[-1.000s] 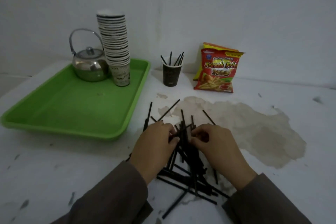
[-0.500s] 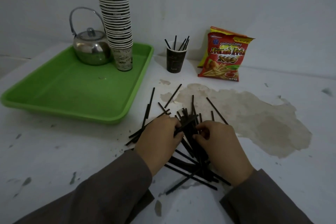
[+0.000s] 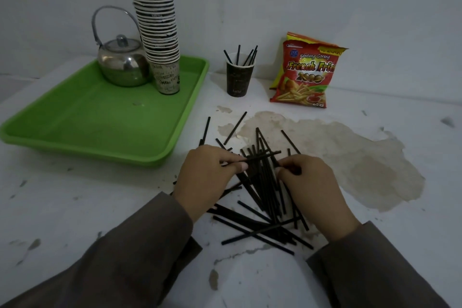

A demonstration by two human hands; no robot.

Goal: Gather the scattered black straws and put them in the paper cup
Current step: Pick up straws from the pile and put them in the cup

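In front of the paper cup (image 3: 238, 77), black straws (image 3: 265, 182) lay heaped on the bench (image 3: 75, 202), left hand (image 3: 210, 177) pinched one straw, right hand (image 3: 312, 187) gripped several.

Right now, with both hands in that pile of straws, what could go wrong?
The left hand and right hand each pinch only a few black straws from a crisscrossed heap, so lifting may drag others off. The paper cup stands far back, light and narrow; a hasty insertion might tip it.
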